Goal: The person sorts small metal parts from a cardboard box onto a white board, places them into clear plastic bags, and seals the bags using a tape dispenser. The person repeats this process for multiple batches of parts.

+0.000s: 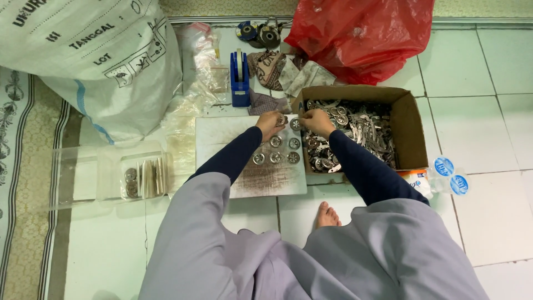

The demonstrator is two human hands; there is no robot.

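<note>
The floor point(488, 139) was laid with pale, glossy square tiles and thin dark grout lines. A patterned mat point(22, 166) in cream with dark stripes covered the left edge. Along the top ran a beige strip point(222, 6), perhaps another mat or a wall base; the view was too narrow to tell. The light was soft and even, with faint reflections on the tiles and only weak shadows.

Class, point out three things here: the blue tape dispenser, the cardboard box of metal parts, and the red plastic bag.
blue tape dispenser point(240, 83), head view, its front body.
cardboard box point(410, 125), head view, its right wall.
red plastic bag point(361, 33), head view, its middle.
</note>
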